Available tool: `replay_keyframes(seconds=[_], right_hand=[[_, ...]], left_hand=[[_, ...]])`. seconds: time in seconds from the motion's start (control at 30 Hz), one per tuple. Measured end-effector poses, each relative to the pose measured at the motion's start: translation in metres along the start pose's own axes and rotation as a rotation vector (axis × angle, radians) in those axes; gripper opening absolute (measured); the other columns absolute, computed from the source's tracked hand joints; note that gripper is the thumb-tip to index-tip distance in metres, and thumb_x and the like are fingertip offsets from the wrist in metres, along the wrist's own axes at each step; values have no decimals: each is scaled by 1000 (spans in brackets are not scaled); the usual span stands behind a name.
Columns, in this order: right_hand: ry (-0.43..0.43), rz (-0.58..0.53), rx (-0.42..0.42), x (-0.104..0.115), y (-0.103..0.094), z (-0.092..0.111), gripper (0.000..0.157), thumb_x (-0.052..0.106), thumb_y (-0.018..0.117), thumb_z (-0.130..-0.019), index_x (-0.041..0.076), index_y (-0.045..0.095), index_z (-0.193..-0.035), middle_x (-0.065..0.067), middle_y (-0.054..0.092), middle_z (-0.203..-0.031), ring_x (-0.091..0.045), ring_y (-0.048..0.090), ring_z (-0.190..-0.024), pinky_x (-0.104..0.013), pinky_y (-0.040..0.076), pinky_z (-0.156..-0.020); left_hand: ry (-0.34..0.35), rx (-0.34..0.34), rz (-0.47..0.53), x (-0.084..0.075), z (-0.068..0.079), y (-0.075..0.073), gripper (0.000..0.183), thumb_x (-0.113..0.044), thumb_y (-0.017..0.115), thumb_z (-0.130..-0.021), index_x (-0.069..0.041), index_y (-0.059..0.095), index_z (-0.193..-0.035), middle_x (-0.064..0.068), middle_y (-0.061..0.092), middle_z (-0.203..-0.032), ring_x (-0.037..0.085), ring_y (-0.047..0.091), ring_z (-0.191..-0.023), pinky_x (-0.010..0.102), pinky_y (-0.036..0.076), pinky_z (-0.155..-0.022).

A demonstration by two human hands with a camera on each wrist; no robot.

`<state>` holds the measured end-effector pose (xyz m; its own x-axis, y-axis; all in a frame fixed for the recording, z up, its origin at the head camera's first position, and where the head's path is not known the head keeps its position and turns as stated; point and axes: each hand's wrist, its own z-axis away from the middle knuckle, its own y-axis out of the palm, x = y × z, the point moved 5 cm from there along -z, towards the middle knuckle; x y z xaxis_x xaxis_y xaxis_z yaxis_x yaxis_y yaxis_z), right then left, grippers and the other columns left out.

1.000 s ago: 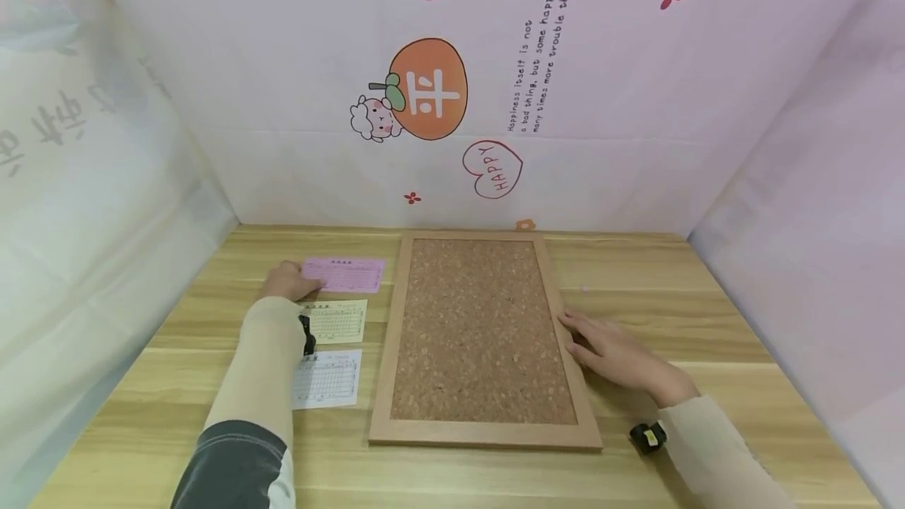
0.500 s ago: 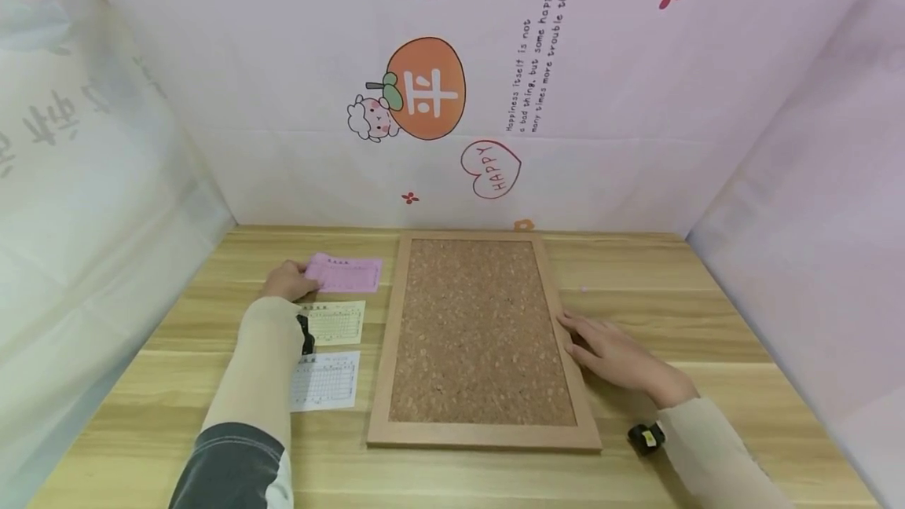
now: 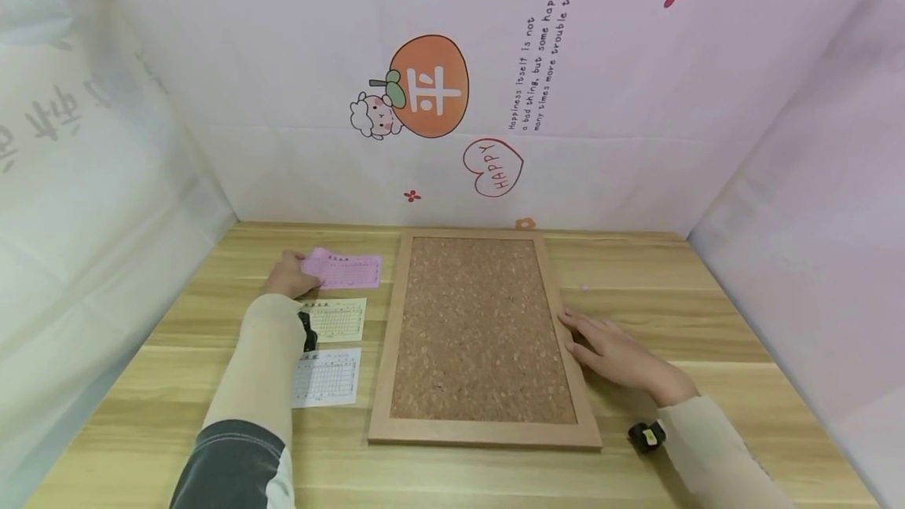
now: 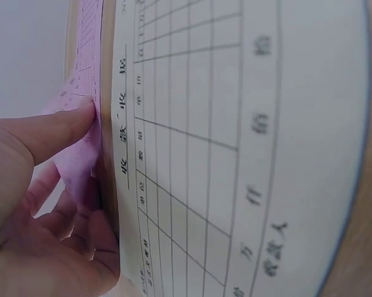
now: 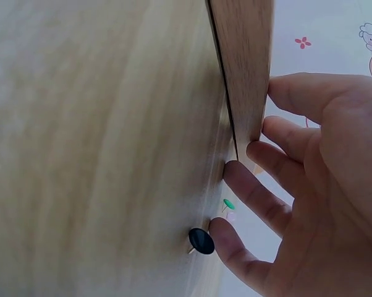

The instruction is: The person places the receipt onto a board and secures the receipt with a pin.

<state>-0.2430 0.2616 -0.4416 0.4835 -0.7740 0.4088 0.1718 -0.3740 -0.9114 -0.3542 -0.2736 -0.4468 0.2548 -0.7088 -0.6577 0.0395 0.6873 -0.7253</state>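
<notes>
so my left hand (image 3: pixel 288 277) has the pink slip (image 3: pixel 348 272) pinched by its left end, thumb on one face and fingers behind, with that end bent up. the slip's left of center in the head view, a bit below mid-height. right under it sits the yellow slip (image 3: pixel 342 320), then the white slip (image 3: pixel 328 379), both partly behind my sleeve (image 3: pixel 263 360).

my right hand (image 3: pixel 618 356) isn't gripping anything, fingers loosely spread, tips against the right edge of the cork board (image 3: pixel 488 336), a cork panel inside a wooden frame, lower middle of the view. bottom center of the right wrist view, there's a black thumbtack (image 5: pixel 201 241) just beside my little finger, plus a green thumbtack (image 5: pixel 228 203) further off.
</notes>
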Motion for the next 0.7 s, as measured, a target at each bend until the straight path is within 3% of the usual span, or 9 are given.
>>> replay_keyframes(seconds=[0.13,0.3,0.5,0.7], right_hand=[[3,-7,5,0,-1,0,55,28,53,-106,2,39,-152,-23,37,-154,-49,35,-136,-65,31,-105],[5,-3,0,2,-2,1,55,27,54,-105,1,40,-152,-23,38,-154,-49,36,-136,-65,30,-105],[3,-10,5,3,-2,0,54,27,54,-105,2,40,-152,-22,38,-154,-48,35,-137,-65,31,-106],[3,-17,4,4,-3,1,55,25,55,-105,0,40,-151,-24,38,-153,-49,36,-136,-65,31,-105]], left_hand=[[-2,-7,60,2,1,0,88,-14,71,-93,12,13,-153,36,43,-137,48,46,-124,57,31,-110],[6,-2,85,3,2,0,91,-17,71,-93,11,9,-154,35,44,-136,46,48,-121,57,34,-107],[31,5,26,3,1,-5,76,-13,58,-95,16,15,-151,38,40,-142,49,44,-125,59,31,-109],[19,22,77,7,-3,-7,67,-3,43,-93,15,16,-151,36,37,-146,44,45,-121,56,36,-103]])
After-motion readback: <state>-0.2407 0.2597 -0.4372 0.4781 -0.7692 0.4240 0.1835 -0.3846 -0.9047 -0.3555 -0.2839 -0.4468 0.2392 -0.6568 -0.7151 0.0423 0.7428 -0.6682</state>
